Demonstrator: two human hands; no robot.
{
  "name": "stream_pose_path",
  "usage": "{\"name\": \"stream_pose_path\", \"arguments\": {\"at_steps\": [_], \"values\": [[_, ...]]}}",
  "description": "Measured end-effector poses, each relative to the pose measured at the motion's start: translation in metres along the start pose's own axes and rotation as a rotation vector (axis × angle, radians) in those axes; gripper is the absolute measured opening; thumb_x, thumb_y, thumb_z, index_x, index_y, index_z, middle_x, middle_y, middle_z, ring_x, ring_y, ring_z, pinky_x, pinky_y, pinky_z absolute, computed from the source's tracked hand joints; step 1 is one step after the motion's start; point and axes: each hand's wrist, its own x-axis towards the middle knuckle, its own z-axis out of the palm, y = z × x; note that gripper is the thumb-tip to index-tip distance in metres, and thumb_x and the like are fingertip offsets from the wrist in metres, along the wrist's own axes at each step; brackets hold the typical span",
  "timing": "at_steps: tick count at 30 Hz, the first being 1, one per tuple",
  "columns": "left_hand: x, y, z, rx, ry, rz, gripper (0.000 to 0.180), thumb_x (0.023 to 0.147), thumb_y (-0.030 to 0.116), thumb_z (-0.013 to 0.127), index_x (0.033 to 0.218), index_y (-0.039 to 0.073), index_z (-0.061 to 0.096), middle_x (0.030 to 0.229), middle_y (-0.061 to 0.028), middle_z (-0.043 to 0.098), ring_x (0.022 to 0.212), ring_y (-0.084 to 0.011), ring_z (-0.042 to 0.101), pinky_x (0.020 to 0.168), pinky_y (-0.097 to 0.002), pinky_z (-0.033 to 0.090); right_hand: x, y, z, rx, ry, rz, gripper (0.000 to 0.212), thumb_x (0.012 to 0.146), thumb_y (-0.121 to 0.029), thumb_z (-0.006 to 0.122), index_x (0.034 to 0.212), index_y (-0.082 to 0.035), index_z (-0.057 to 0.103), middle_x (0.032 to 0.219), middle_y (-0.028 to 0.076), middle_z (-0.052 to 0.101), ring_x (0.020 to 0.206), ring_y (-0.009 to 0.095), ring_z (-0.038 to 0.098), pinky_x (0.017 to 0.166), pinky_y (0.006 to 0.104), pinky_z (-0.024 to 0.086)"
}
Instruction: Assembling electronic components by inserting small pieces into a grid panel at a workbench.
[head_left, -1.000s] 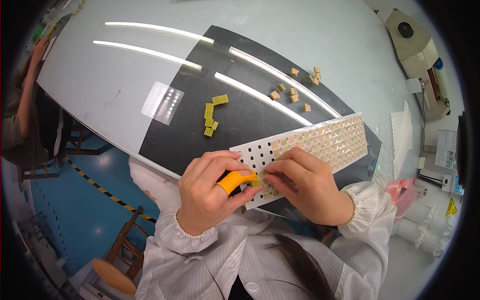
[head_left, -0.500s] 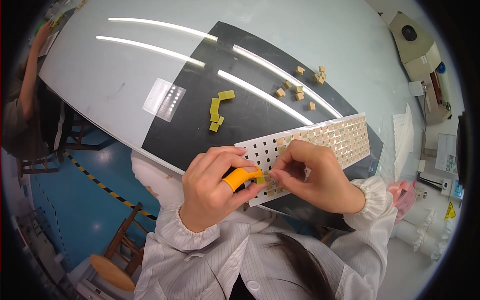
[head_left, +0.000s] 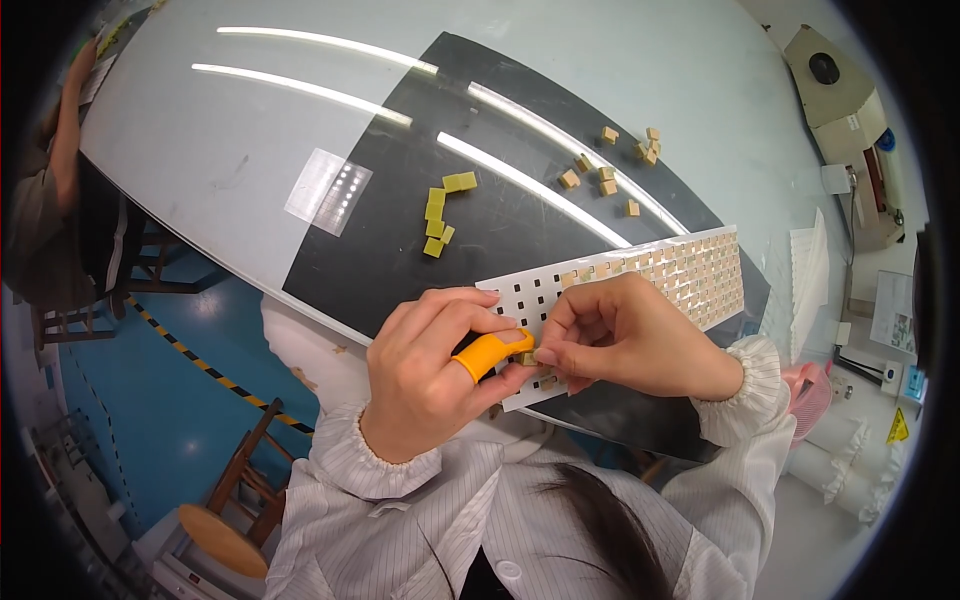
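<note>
My left hand (head_left: pixel 425 365), an orange finger cot (head_left: pixel 484 355) on its index finger, pinches a small yellowish block (head_left: pixel 528 359) between finger and thumb. Against the block's right side press the thumb and index finger of my right hand (head_left: pixel 640 335); whatever sits between those tips is too small to make out. Both hands are over a white perforated sheet (head_left: pixel 492 290) at the black mat's near edge. Black square holes show at the sheet's left end, while rows of small tan pieces (head_left: pixel 690 270) cover its right part. My hands hide some of its middle.
Beyond my hands, yellow-green blocks (head_left: pixel 435 211) lie in a bent row on the black mat (head_left: pixel 400 270). Several loose tan blocks (head_left: pixel 607 180) are farther right. A clear sheet (head_left: pixel 328 192) lies left. Another person's arm (head_left: pixel 65 140) reaches over the table's far-left edge.
My right fingertips have closed in on the block in my left hand. Its yellow-green face, visible before, is now mostly covered. The whole view has shifted slightly.
</note>
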Motion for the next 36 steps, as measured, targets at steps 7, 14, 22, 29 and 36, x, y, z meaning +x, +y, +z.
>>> {"name": "stream_pose_path", "arguments": {"at_steps": [7, 14, 22, 29, 36], "values": [[0.000, 0.000, 0.000, -0.008, -0.008, -0.008, 0.028, 0.055, 0.018, 0.085, 0.076, 0.008, 0.070, 0.086, -0.0006, 0.064, 0.087, -0.0203, 0.066, 0.065, -0.0317, 0.047, 0.000, 0.003, 0.000, 0.008, 0.006, 0.004, 0.012, 0.090, -0.006, 0.066, 0.092, 0.006, 0.063, 0.084, 0.007, 0.068, 0.070, 0.009, 0.064, 0.064, 0.0213, 0.053], [0.000, 0.000, 0.000, -0.010, -0.007, -0.013, 0.028, 0.055, 0.018, 0.085, 0.076, 0.009, 0.070, 0.086, -0.0005, 0.064, 0.087, -0.0202, 0.066, 0.066, -0.0315, 0.047, 0.001, 0.004, 0.000, 0.005, 0.006, -0.003, 0.012, 0.090, -0.005, 0.066, 0.092, 0.006, 0.063, 0.084, 0.007, 0.068, 0.071, 0.009, 0.065, 0.065, 0.0217, 0.054], [0.000, 0.000, 0.000, 0.001, -0.010, -0.003, 0.027, 0.056, 0.018, 0.085, 0.077, 0.009, 0.070, 0.087, -0.0008, 0.065, 0.088, -0.0202, 0.066, 0.066, -0.0315, 0.047, 0.002, 0.005, 0.000, 0.000, 0.015, -0.005, 0.013, 0.089, -0.006, 0.067, 0.091, 0.006, 0.063, 0.084, 0.007, 0.068, 0.070, 0.010, 0.065, 0.064, 0.0218, 0.054], [0.001, 0.002, -0.001, 0.007, -0.022, -0.035, 0.030, 0.053, 0.011, 0.088, 0.077, 0.007, 0.070, 0.083, -0.0025, 0.068, 0.088, -0.0250, 0.067, 0.072, -0.0357, 0.052, 0.002, 0.008, 0.008, -0.225, 0.106, -0.099, 0.014, 0.088, -0.008, 0.070, 0.086, 0.002, 0.060, 0.074, 0.003, 0.063, 0.065, 0.006, 0.061, 0.057, 0.0199, 0.049], [0.003, 0.001, -0.001, 0.000, -0.025, -0.027, 0.033, 0.052, 0.009, 0.088, 0.079, 0.003, 0.069, 0.090, -0.0056, 0.067, 0.093, -0.0267, 0.066, 0.075, -0.0370, 0.054, -0.003, 0.013, 0.007, -0.468, 0.256, -0.426, 0.020, 0.083, -0.010, 0.076, 0.091, -0.001, 0.060, 0.075, 0.003, 0.062, 0.062, 0.006, 0.058, 0.053, 0.0215, 0.045]]}}
